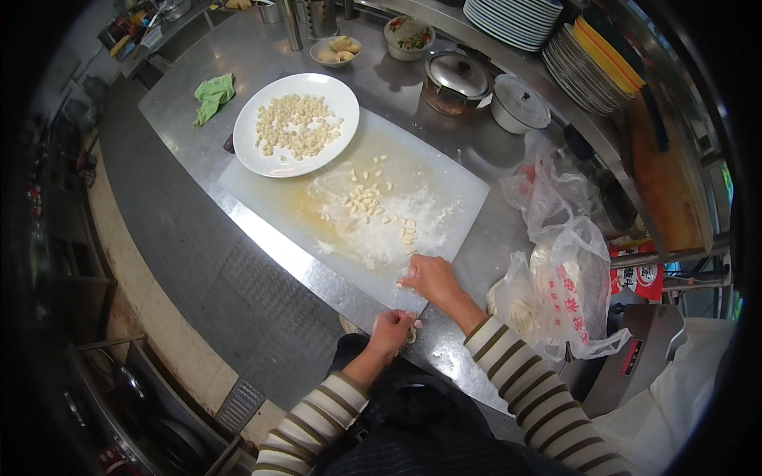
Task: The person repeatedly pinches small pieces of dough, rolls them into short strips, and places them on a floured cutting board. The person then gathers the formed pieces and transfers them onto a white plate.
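My left hand (390, 334) is at the near edge of the steel table, its fingers closed on a pale strip of dough (412, 336) that hangs below them. Over the near corner of a white cutting board (470, 190) is my right hand (433, 278), fingers curled inward. A small pale bit shows at its fingertips, but whether they grip it is unclear. Small dough pieces (364, 199) lie scattered on the board amid white flour (381, 241). On the board's far left part, a large white plate (247, 134) carries many similar pieces.
A green cloth (214, 98) lies at the far left. Behind the board stand a bowl of ginger-like roots (337, 52), a floral bowl (409, 38), a lidded pot (453, 89) and a lidded white container (519, 106). Plastic bags (559, 268) sit at right, below stacked plates (586, 71).
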Available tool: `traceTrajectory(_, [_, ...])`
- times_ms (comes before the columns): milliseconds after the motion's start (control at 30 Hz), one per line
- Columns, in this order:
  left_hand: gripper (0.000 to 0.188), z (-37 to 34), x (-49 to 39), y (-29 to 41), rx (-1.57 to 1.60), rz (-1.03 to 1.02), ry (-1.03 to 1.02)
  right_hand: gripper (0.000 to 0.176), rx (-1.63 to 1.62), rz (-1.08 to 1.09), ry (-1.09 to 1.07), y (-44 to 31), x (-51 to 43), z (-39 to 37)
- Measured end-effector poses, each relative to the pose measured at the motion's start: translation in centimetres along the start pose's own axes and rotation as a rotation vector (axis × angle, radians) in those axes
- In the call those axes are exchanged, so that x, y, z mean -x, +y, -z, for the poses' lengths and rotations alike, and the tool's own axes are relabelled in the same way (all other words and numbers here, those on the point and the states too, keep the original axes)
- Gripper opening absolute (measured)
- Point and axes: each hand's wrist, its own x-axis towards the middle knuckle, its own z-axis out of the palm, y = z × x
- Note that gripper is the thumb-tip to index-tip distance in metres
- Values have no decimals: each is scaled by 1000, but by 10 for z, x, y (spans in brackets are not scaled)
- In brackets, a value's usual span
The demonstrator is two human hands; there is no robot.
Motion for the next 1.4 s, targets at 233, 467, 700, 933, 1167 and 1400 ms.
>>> traceTrajectory(233, [24, 0, 1, -3, 72, -20, 1, 25, -389, -228, -30, -9, 1, 6])
traceTrajectory(467, [18, 19, 12, -10, 471, -67, 46, 16, 72, 378, -56, -2, 27, 4])
traceTrajectory(700, [12, 19, 32, 22, 384, -240, 137, 22, -176, 369, -302, -36, 37, 30])
traceTrajectory(933, [19, 30, 33, 27, 127, -93, -84, 16, -144, 346, -331, -33, 52, 36])
traceTrajectory(1167, [20, 19, 33, 35, 3, -39, -117, 18, 23, 342, -59, 1, 40, 17])
traceTrajectory(1400, [21, 7, 4, 3, 147, 50, -32, 34, 156, 88, -163, 1, 9, 14])
